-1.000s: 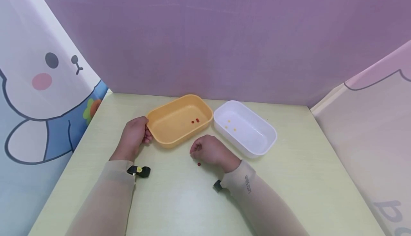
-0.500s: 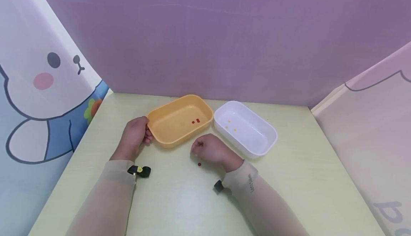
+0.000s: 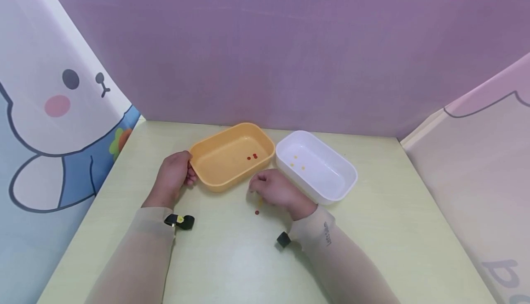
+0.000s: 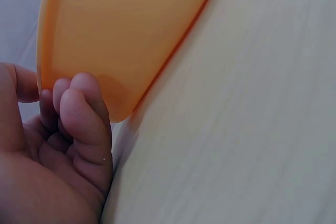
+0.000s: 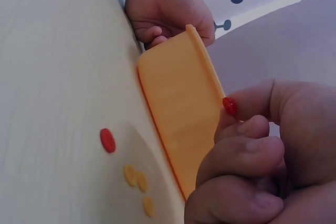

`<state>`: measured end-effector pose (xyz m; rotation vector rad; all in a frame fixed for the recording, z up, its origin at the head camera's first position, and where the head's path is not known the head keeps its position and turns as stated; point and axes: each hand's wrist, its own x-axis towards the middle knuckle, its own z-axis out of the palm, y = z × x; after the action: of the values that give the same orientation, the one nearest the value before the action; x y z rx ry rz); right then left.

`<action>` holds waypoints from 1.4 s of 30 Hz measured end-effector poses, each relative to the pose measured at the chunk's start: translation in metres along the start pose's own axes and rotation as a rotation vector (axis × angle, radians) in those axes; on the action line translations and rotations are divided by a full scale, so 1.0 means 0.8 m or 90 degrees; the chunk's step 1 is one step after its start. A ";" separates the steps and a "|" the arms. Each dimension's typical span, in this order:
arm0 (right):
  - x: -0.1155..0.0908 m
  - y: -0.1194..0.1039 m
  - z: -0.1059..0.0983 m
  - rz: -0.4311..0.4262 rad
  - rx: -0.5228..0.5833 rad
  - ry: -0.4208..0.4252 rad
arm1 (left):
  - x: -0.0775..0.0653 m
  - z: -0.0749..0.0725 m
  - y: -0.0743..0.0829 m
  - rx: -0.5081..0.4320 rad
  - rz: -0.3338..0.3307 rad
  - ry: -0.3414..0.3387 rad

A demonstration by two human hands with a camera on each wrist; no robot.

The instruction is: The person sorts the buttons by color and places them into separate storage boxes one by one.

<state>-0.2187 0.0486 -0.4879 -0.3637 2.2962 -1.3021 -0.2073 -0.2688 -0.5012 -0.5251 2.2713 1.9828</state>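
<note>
My left hand (image 3: 175, 173) pinches the left end of an orange tray (image 3: 219, 182) at its rim, thumb on top and the other fingers curled outside. In the right wrist view, my right hand (image 5: 252, 166) pinches a small red disc (image 5: 229, 106) between thumb and forefinger, just in front of the tray's near side. Beneath it on the table lie another red disc (image 5: 107, 140) and several yellow discs, one yellow disc (image 5: 148, 206) nearest the hand. Inside the orange tray are a few red discs (image 3: 249, 158).
A white tray (image 3: 348, 182) stands right of the orange one, their corners close together. It holds 3 yellow discs (image 3: 303, 168). A purple panel (image 3: 265, 55) rises behind the table (image 3: 223, 258), and printed panels flank it on both sides.
My right hand has risen slightly away from the table toward the trays, and a yellow disc beneath it has come into view. The left hand keeps its hold on the orange tray.
</note>
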 end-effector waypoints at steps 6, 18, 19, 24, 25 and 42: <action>0.000 -0.006 -0.005 0.003 0.084 -0.009 | 0.000 0.000 0.000 0.005 0.004 0.004; -0.004 -0.028 -0.026 -0.011 0.149 0.016 | 0.003 0.000 -0.002 -0.006 0.002 -0.001; -0.003 -0.030 -0.029 -0.015 0.154 0.019 | 0.003 0.000 -0.003 -0.007 0.002 0.000; 0.002 -0.043 -0.040 -0.029 0.161 0.043 | 0.003 0.000 -0.002 -0.015 0.004 0.001; 0.004 -0.046 -0.043 -0.031 0.161 0.048 | 0.002 0.000 -0.002 -0.016 0.004 0.000; 0.048 -0.069 -0.072 0.002 0.111 0.140 | 0.000 0.001 0.001 -0.033 -0.001 -0.002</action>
<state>-0.2813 0.0456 -0.4260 -0.1643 2.3327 -1.5952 -0.2077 -0.2683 -0.5008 -0.5277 2.2223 2.0450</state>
